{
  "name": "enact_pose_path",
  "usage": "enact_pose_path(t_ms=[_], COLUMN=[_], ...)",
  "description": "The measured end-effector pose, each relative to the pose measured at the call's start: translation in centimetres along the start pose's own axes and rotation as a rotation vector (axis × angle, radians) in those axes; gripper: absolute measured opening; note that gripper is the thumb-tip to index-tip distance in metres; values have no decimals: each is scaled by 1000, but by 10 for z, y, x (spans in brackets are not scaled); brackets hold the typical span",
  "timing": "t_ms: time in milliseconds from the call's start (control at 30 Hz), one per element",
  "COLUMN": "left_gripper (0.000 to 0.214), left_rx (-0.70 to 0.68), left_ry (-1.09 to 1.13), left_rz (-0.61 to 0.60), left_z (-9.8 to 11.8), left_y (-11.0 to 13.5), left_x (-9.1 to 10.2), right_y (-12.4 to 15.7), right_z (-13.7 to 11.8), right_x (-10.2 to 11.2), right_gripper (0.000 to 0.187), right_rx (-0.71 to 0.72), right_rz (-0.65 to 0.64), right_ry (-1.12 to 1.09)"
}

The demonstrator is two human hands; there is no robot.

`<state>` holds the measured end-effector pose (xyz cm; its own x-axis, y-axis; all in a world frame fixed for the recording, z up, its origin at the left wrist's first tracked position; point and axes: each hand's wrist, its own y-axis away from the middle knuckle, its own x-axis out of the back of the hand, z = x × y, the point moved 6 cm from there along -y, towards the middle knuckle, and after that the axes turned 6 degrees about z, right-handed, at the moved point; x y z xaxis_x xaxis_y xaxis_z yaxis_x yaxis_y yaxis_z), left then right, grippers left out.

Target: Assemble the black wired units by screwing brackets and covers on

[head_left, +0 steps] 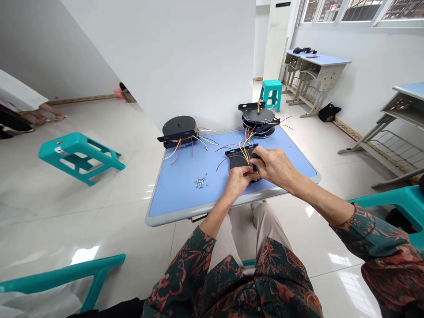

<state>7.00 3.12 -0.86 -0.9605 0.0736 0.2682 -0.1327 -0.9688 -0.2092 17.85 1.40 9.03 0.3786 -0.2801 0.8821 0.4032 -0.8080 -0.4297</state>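
Both my hands are at the near middle of the blue-topped table (185,190). They grip a round black transformer (254,179) with a black metal bracket (236,159), and my fingers hide most of its body. My left hand (236,182) holds its near edge, while my right hand (273,167) pinches its dark right side. Yellow and red wires (245,152) rise from it. A small pile of silver screws (200,182) lies left of my left hand. Another bracketed transformer (179,131) sits at the far left, and a stack of several (258,123) stands at the far right corner.
A grey rim runs around the table. Teal plastic stools stand on the tiled floor at left and beyond the table. School desks line the right wall. At far left, a person's legs and clothing show. Teal chair parts edge the lower corners.
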Motion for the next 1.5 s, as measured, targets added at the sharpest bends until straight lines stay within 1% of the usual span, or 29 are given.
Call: enact_pose_path(t_ms=[200, 300, 400, 467, 533, 600, 633, 667, 700, 767, 833, 933, 1000, 1033, 1067, 1100, 1167, 1267, 1333, 1367, 1500], left_gripper=[19, 20, 17, 13, 16, 28, 35, 43, 49, 55, 52, 36, 21, 17, 18, 23, 35, 47, 49, 48, 40], left_rx=[-59, -71, -64, -25, 18, 12, -15, -45, -73, -105, -113, -127, -163, -183, -199, -209, -216, -228, -240, -243, -228], left_ry=[-97, -117, -89, -28, 64, 171, 228, 285, 336, 377, 300, 36, -181, -289, -389, -475, -588, -608, -584, -579, -590], left_rz=[15, 24, 24, 6, -13, -20, -19, -12, 5, 75, 175, 281, 325, 340, 353, 360, 349, 242, 171, 158, 205], left_z=[1, 0, -4, -8, -11, -9, -6, -2, 0, 2, -2, -10, -12, -13, -13, -13, -14, -16, -17, -17, -21], left_y=[0, -1, -2, -3, -3, -2, -1, 0, 1, 3, 3, -1, -6, -10, -14, -18, -28, -43, -50, -53, -56], left_x=[2, 2, 1, -2, -3, -1, 2, 6, 12, 27, 44, 67, 77, 81, 83, 85, 84, 74, 68, 66, 70], right_y=[7, 9, 10, 12, 16, 24, 29, 34, 39, 50, 64, 84, 92, 93, 93, 92, 85, 71, 65, 62, 56], right_z=[1, 3, 6, 14, 31, 54, 67, 78, 88, 100, 104, 97, 89, 85, 83, 82, 82, 81, 82, 83, 91], right_x=[-10, -15, -16, -8, 6, 19, 22, 21, 17, 0, -21, -49, -62, -66, -69, -71, -73, -74, -75, -75, -75], right_gripper=[22, 24, 23, 21, 20, 23, 23, 21, 19, 12, 10, 14, 18, 19, 20, 21, 20, 15, 13, 11, 9], right_rx=[-70, -100, -113, -163, -277, -431, -507, -581, -653, -788, -917, -1034, -1044, -1033, -1015, -987, -896, -736, -689, -689, -731], right_rz=[169, 194, 212, 269, 383, 527, 582, 607, 595, 482, 335, 111, -13, -55, -90, -112, -118, -94, -85, -81, -34], right_ry=[76, 78, 6, -99, -272, -530, -681, -831, -971, -1177, -1250, -1240, -1180, -1127, -1052, -959, -754, -509, -439, -430, -476])
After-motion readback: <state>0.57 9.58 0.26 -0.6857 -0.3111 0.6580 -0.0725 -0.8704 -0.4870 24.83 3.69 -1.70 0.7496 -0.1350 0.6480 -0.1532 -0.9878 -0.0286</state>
